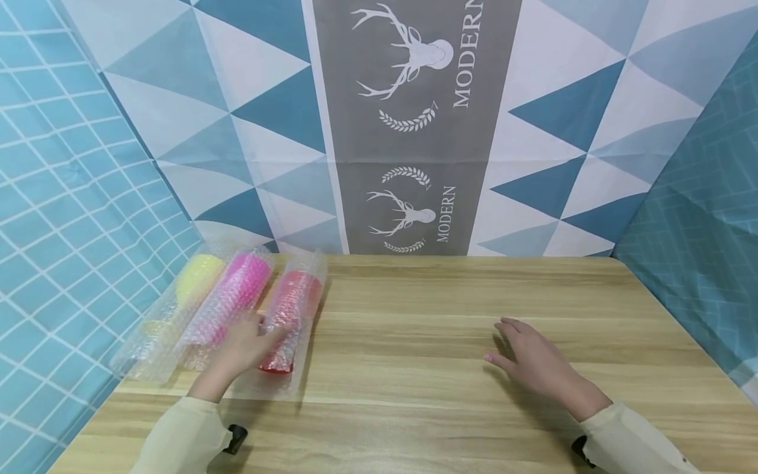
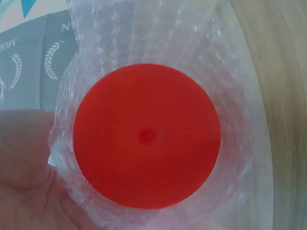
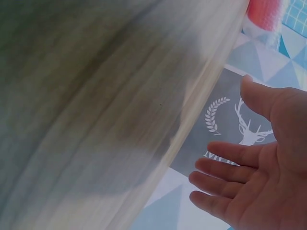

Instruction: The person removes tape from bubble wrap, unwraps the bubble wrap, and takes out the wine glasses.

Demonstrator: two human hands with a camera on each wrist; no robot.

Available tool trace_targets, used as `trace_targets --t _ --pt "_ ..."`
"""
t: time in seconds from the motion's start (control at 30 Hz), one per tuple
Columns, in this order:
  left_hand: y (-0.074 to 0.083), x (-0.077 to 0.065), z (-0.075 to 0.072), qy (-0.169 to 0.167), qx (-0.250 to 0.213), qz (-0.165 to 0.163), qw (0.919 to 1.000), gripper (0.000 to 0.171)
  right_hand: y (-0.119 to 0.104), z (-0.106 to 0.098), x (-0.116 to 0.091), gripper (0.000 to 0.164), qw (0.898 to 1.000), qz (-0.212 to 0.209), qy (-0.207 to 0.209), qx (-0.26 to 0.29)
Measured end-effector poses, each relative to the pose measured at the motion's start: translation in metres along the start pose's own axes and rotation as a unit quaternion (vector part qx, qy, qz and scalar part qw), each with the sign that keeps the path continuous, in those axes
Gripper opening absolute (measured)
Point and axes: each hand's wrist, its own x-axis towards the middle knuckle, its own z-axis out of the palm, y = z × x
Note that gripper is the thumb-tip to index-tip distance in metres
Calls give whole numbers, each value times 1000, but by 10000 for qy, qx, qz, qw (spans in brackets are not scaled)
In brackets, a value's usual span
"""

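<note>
A red cylinder point(image 1: 290, 309) in clear bubble wrap lies at the left of the table, its round flat base point(image 2: 147, 136) with a small central dimple filling the left wrist view. My left hand point(image 1: 244, 342) holds it from its left side, thumb across the wrap; the fingers are partly hidden between it and a wrapped pink cylinder point(image 1: 245, 280). Further left is a wrapped yellow piece point(image 1: 198, 280). On the right, my right hand point(image 1: 535, 359) hovers over the wooden table with fingers extended and nothing in it; its palm point(image 3: 268, 191) shows in the right wrist view.
The wooden table point(image 1: 414, 382) reaches back to a patterned cloth point(image 1: 408, 131) with deer heads and triangles. A blue grid-patterned cloth point(image 1: 53, 197) borders the left side, close to the wrapped yellow piece. Teal cloth point(image 1: 699, 217) hangs along the right edge.
</note>
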Motion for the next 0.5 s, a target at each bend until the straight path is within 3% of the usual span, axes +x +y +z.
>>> trace_targets --t 0.23,0.5 --pt "12 -6 5 -575 -406 -254 9972 75 0 0 1 55 9996 -123 217 130" --pt "27 -12 15 -1008 -988 -285 9896 74 -3 0 2 52 9992 -188 308 159"
